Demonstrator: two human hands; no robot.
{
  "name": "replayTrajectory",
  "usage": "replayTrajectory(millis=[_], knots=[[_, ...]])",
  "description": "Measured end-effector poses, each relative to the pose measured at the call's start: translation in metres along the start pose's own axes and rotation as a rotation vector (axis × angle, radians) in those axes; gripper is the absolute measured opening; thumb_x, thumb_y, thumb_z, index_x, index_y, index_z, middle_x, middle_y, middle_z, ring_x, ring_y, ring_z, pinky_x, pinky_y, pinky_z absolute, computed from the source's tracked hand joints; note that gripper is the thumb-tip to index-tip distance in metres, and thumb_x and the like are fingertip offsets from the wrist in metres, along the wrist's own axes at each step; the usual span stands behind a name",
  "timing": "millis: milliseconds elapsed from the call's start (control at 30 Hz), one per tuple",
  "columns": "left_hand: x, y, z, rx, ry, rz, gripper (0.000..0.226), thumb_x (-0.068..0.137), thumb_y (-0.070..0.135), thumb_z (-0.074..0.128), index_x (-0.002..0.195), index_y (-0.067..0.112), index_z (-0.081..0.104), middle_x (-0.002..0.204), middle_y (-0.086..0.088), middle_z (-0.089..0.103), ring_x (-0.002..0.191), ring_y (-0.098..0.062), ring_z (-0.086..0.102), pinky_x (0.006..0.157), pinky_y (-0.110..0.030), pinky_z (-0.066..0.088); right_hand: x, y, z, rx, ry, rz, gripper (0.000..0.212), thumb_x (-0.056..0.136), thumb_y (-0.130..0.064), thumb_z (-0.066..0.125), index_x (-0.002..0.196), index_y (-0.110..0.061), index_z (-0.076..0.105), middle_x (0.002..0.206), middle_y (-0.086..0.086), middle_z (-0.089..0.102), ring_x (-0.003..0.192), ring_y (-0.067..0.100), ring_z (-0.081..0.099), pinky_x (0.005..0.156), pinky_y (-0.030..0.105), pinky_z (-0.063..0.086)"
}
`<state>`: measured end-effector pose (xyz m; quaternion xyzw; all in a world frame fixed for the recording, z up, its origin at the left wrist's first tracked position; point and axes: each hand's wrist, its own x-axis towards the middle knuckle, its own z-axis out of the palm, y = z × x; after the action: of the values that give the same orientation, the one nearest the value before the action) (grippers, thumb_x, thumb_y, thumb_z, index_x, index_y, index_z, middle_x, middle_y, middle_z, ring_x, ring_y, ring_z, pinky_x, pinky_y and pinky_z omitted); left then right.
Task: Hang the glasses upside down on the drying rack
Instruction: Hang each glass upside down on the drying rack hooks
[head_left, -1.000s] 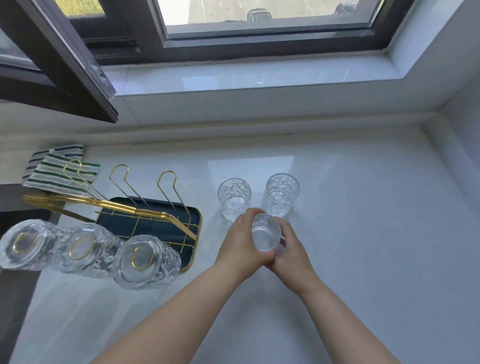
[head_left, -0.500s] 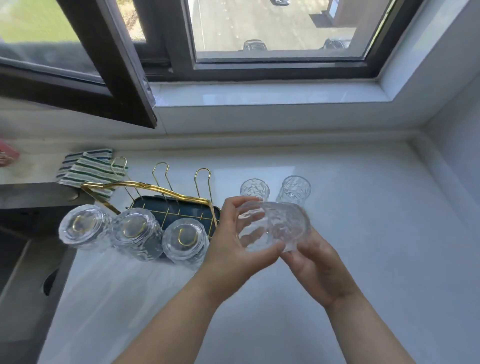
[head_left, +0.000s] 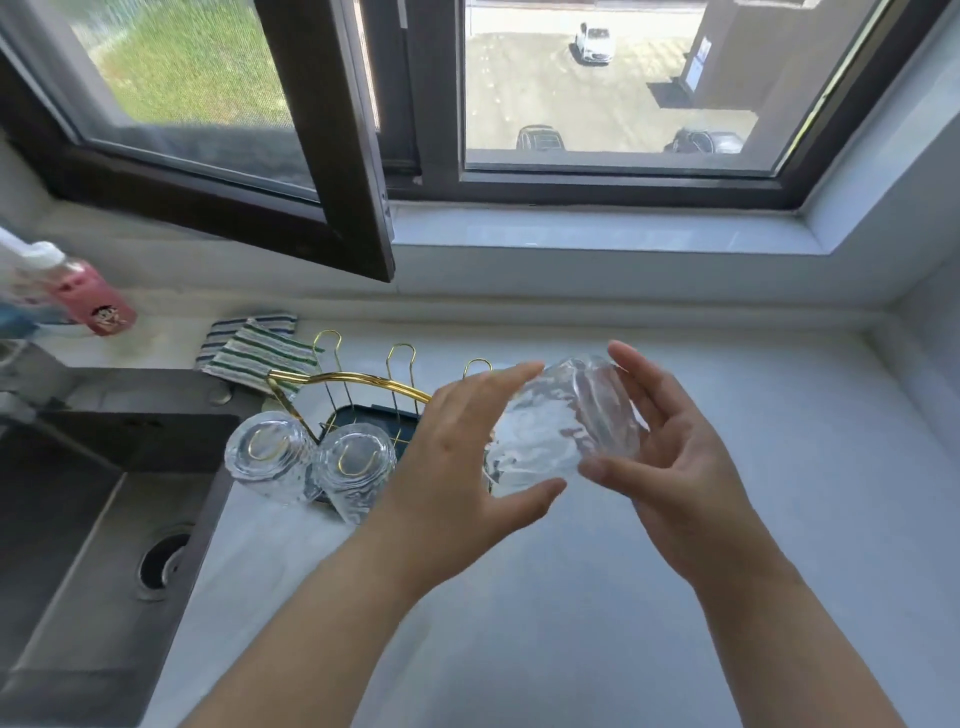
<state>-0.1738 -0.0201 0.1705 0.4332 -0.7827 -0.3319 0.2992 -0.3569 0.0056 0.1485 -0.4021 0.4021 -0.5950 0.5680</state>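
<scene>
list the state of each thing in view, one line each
glass in hands: tilted on its side, held off the counter
left hand: fingers spread around the glass
right hand: cupping the glass
two hung glasses: upside down on the rack
drying rack: three back hooks empty
window: swung open
striped cloth: folded
</scene>
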Motion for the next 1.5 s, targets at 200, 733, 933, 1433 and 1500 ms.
replayTrajectory(millis=[200, 733, 933, 1433, 1500], knots=[[0.044, -0.009, -0.032, 0.082, 0.049, 0.012, 0.062, 0.061, 0.052, 0.072, 0.112, 0.031, 0.044, 0.106, 0.013, 0.049, 0.097, 0.000, 0.040, 0.077, 0.000, 0.029, 0.042, -0.018, 0.032, -0.387, -0.026, -0.157, 0.078, 0.053, -0.012, 0.085, 0.124, -0.020, 0.052, 0.117, 0.000, 0.065, 0.110, 0.011, 0.061, 0.091, 0.024, 0.049], [0.104, -0.083, -0.022, 0.339, -0.183, -0.284, 0.058, 0.066, 0.033, 0.079, 0.110, 0.021, 0.044, 0.106, -0.003, 0.065, 0.097, -0.024, 0.058, 0.077, -0.040, 0.049, 0.122, 0.056, 0.020, -0.752, -0.070, 0.029, 0.078, 0.055, -0.022, 0.090, 0.124, -0.023, 0.052, 0.115, -0.007, 0.065, 0.106, 0.005, 0.061, 0.093, 0.025, 0.050], [0.121, -0.095, -0.012, 0.512, -0.385, -0.414, 0.056, 0.069, 0.030, 0.078, 0.109, 0.012, 0.042, 0.104, -0.011, 0.062, 0.092, -0.030, 0.055, 0.067, -0.035, 0.042, 0.133, 0.083, 0.012, -0.753, -0.095, 0.161, 0.081, 0.056, -0.014, 0.088, 0.126, -0.021, 0.049, 0.117, -0.004, 0.063, 0.108, 0.012, 0.059, 0.097, 0.026, 0.047], [0.126, -0.091, -0.010, 0.534, -0.432, -0.378, 0.060, 0.065, 0.029, 0.080, 0.112, 0.016, 0.046, 0.107, -0.007, 0.063, 0.093, -0.027, 0.056, 0.072, -0.037, 0.046, 0.131, 0.087, 0.006, -0.809, -0.116, 0.184, 0.081, 0.058, -0.019, 0.087, 0.127, -0.023, 0.044, 0.121, -0.003, 0.058, 0.109, 0.012, 0.054, 0.095, 0.029, 0.046], [0.125, -0.089, -0.009, 0.539, -0.428, -0.373, 0.060, 0.065, 0.028, 0.080, 0.112, 0.016, 0.045, 0.108, -0.007, 0.063, 0.093, -0.027, 0.056, 0.071, -0.035, 0.045, 0.130, 0.087, 0.006, -0.809, -0.115, 0.188, 0.082, 0.058, -0.019, 0.087, 0.127, -0.022, 0.043, 0.123, -0.002, 0.057, 0.111, 0.013, 0.053, 0.096, 0.030, 0.046]])
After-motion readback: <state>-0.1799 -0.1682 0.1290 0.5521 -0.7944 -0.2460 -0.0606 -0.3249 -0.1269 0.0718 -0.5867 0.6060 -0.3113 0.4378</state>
